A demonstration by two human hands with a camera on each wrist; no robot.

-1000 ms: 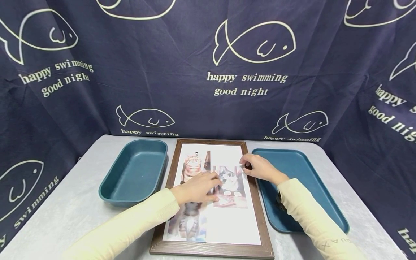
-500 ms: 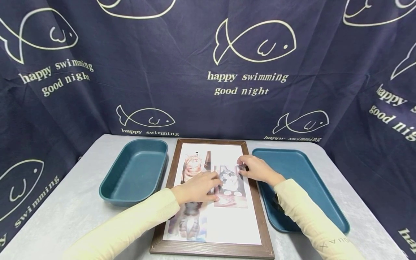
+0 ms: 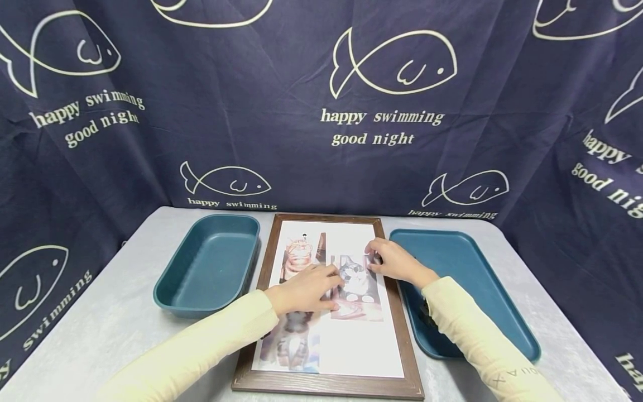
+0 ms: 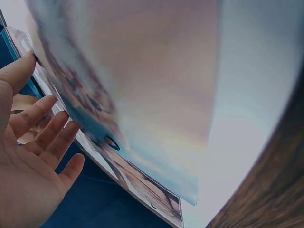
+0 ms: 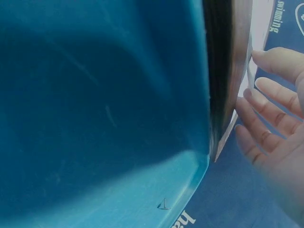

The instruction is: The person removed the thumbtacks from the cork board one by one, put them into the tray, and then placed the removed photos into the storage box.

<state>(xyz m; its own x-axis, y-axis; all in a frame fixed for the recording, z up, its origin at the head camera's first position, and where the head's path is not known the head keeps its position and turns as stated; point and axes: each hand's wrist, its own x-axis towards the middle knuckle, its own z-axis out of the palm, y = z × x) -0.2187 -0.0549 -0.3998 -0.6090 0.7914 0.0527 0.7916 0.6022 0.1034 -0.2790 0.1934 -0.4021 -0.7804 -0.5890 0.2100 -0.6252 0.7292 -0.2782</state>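
A brown wooden frame lies flat with a white sheet inside it. On the sheet's right half is a cat photo of a grey-and-white cat. My left hand reaches across the sheet, fingertips on that photo's left edge; its relaxed fingers show in the left wrist view. At the photo's upper right corner rest the fingertips of my right hand, its fingers gently bent. Along the left half lie a ginger cat photo and, below it, a tabby kitten photo, partly under my left hand.
Left of the frame stands a deep teal bin. A shallow teal tray lies to the right, with a small dark thing in it, mostly behind my right sleeve. A dark blue fish-print curtain hangs behind the grey-white table.
My right hand has shifted slightly left, its fingertips now over the photo's upper right corner. The left hand and the photos have stayed in place.
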